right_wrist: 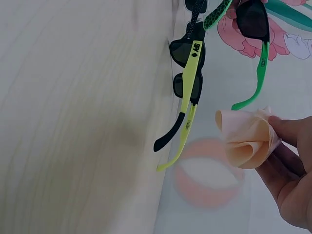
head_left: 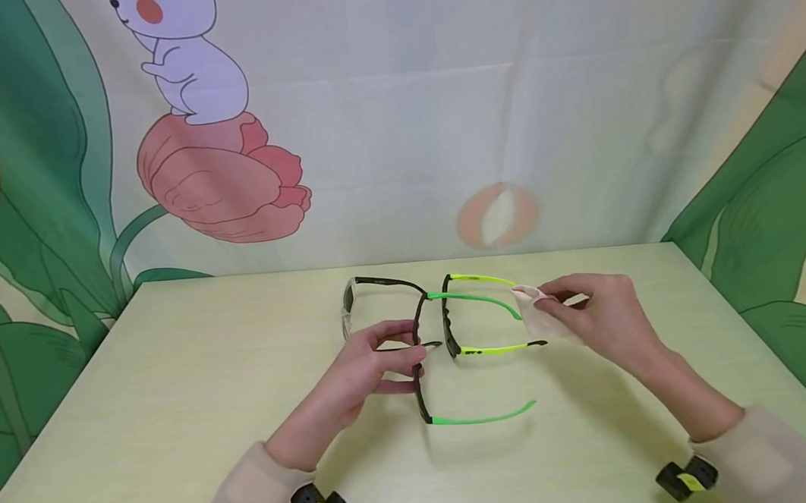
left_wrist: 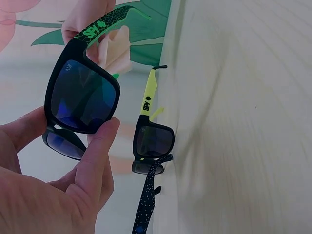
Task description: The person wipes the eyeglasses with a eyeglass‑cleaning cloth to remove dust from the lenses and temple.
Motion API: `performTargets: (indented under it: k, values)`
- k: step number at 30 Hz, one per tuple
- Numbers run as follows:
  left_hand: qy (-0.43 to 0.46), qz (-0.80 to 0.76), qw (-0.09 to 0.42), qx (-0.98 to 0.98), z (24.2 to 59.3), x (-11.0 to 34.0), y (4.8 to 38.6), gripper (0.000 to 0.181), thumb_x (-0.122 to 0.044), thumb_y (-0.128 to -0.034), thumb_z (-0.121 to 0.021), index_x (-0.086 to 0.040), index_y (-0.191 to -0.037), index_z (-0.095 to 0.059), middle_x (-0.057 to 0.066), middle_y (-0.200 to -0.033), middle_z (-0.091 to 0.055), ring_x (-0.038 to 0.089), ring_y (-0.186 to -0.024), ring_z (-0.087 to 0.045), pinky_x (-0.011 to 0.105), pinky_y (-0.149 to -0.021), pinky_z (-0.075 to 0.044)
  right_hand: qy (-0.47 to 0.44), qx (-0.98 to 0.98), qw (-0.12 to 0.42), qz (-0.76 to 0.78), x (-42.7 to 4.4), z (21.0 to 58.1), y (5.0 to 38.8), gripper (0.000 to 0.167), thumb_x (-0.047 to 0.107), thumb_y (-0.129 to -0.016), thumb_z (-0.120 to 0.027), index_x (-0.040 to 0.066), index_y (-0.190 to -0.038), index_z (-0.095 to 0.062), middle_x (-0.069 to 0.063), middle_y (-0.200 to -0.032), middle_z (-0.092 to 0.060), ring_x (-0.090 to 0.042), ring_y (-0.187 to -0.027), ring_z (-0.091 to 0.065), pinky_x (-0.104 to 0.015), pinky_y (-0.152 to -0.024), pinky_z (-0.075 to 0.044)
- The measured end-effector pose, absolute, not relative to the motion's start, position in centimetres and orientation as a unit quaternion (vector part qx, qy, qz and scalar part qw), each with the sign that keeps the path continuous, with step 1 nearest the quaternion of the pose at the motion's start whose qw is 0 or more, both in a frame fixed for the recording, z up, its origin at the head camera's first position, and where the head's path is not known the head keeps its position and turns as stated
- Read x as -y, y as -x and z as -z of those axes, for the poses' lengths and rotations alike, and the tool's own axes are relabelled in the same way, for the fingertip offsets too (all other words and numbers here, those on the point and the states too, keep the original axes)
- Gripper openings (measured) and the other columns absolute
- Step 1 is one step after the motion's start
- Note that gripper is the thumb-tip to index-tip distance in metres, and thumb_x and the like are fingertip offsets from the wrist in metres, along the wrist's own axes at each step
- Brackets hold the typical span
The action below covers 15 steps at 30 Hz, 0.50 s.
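Note:
Sunglasses with a black front and green temples (left_wrist: pixel 84 95) are held up above the table by my left hand (head_left: pixel 374 359), whose thumb and fingers grip the frame near the nose bridge. Their temples point right, towards my right hand (head_left: pixel 605 317). That hand pinches a folded pale cloth (right_wrist: pixel 246 139), which hangs by the tip of one green temple in the head view; whether they touch I cannot tell. Behind, sunglasses with yellow temples (head_left: pixel 493 350) rest on the table. Another pair, with speckled black temples (left_wrist: pixel 145 202) and a pale front, stands to their left, partly hidden by my left hand.
The light wooden table (head_left: pixel 198 384) extends to both sides and in front of the glasses. A printed curtain (head_left: pixel 384 154) with plants and a white animal hangs right behind the table's far edge.

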<state>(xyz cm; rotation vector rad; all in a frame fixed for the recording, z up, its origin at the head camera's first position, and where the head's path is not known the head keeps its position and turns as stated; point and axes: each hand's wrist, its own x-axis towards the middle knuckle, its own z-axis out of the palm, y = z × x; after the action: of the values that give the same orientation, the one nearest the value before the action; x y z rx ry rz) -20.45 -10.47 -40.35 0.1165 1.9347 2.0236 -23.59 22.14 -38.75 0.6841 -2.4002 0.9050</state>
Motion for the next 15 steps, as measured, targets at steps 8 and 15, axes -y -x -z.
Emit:
performTargets:
  k: [8,15]
  values:
    - [-0.049,-0.709,0.179,-0.680,40.4,10.0,20.4,0.055,-0.010,-0.0946,-0.072,0.004,-0.143,-0.051,0.013,-0.122,-0.054,0.028,-0.089,-0.071,0.047,-0.083,-0.061,-0.237,0.869,0.224,-0.371,-21.0,39.0,23.5,0.015,0.001,-0.082,-0.086,0.006,-0.096,-0.082,0.000,-0.087,-0.077,-0.017,-0.077,-0.072,-0.015,-0.066,-0.057]
    - [-0.054,-0.708,0.192,-0.678,40.5,9.7,20.3,0.057,-0.012,-0.0945,-0.072,0.005,-0.144,-0.050,0.014,-0.125,-0.054,0.027,-0.089,-0.072,0.048,-0.083,-0.061,-0.236,0.864,0.243,-0.374,-20.6,39.1,23.5,0.016,0.001,-0.083,-0.085,0.004,-0.098,-0.081,-0.004,-0.089,-0.077,-0.018,-0.076,-0.074,-0.013,-0.066,-0.056]
